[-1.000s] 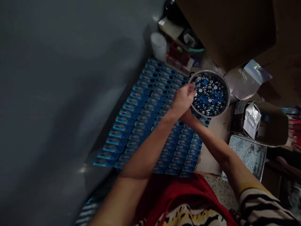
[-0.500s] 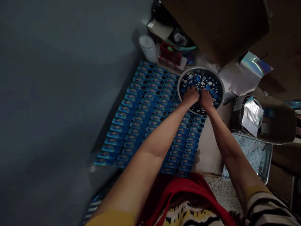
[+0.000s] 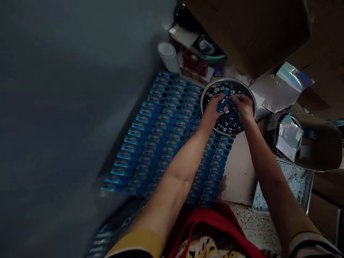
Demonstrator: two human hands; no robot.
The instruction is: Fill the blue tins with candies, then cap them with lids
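Observation:
A round metal bowl holds many small blue, white and dark round pieces. Inside its left part is my left hand, thumb and fingers apart, with a pale round piece by the thumb tip. My right hand is over the bowl's right side, fingers bent together at the tips near a blue piece; what they pinch is too small to make out. Left of and below the bowl, rows of blue printed cards lie overlapping, several with a dark round spot at one end.
Behind the cards stand a white cylindrical container and a red box. A large cardboard box rises beyond the bowl. Silvery sheets lie to the right, above an open carton and a clear tray of small pale pieces.
My hands were close together, dug into the pieces at the bowl's middle. They have now moved apart and lifted somewhat, the left one spreading its thumb and fingers.

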